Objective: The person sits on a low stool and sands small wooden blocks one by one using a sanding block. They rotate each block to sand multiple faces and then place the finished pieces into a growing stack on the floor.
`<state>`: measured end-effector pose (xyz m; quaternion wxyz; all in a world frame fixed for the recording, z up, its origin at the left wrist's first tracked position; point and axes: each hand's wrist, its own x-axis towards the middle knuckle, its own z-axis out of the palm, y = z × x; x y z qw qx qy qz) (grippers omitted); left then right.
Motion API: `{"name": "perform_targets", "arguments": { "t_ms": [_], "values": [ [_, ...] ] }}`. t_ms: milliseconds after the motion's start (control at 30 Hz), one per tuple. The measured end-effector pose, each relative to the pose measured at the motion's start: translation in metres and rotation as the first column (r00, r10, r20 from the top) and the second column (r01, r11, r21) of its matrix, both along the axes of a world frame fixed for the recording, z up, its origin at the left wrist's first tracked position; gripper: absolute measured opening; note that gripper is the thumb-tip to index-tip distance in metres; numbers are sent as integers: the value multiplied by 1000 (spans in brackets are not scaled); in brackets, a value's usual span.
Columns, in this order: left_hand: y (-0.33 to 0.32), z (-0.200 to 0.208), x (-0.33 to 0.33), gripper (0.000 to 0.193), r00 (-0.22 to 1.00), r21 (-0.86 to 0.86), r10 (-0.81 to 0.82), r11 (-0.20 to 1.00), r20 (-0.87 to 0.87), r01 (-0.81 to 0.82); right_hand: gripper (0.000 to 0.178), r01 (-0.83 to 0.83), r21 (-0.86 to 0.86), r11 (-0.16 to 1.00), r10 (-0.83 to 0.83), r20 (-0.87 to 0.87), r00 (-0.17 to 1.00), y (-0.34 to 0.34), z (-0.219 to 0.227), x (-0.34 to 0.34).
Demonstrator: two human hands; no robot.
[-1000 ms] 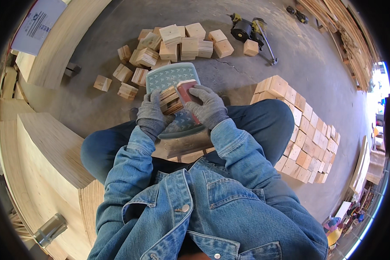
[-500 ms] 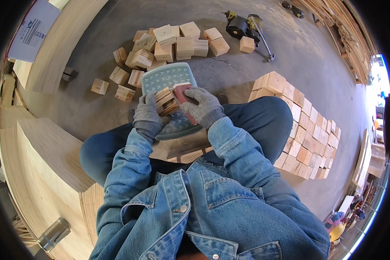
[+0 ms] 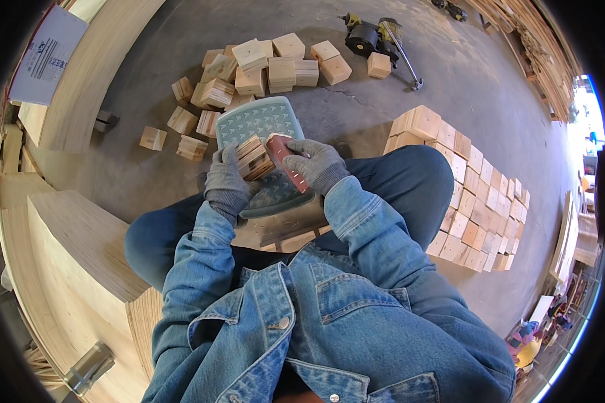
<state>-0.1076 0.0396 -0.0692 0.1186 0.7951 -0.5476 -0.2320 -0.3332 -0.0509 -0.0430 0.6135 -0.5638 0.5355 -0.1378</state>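
While the stool (image 3: pixel 259 119) sits between the knees (image 3: pixel 417 173), right hand (image 3: pixel 318 165) and left hand (image 3: pixel 226 181) curl half-closed above it. Right one pinches the red bar (image 3: pixel 286 161), long axis slanting down-right; left one, nearer the block (image 3: pixel 253 160), clasps its left side. Block lies just left of the bar, over the stool; bar-block contact is unclear.

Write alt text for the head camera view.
A grey-gloved left hand holds a layered pale wooden block over a textured blue-green plastic stool; the grey-gloved right hand holds a flat reddish rectangular block beside that wood. Beyond lie loosely heaped wooden blocks, with neatly stacked ones at right.
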Motion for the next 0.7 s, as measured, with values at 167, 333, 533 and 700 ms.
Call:
{"name": "perform_targets", "arguments": {
  "t_ms": [167,333,533,700],
  "values": [
    [-1,1,-1,111,1000,2,-12,1000,0,12,48,31,60,998,-40,157,987,-3,-13,-3],
    [1,-4,1,112,1000,-18,9,1000,17,-9,48,-64,108,992,63,17,998,-13,-13,0],
    [-2,17,0,107,995,12,-54,999,88,53,49,-17,11,1000,16,29,999,-13,-12,-7],
    [-8,39,-10,107,959,-46,-140,987,248,156,54,1,-13,1000,-1,36,999,-12,-12,-6]
  ]
}}
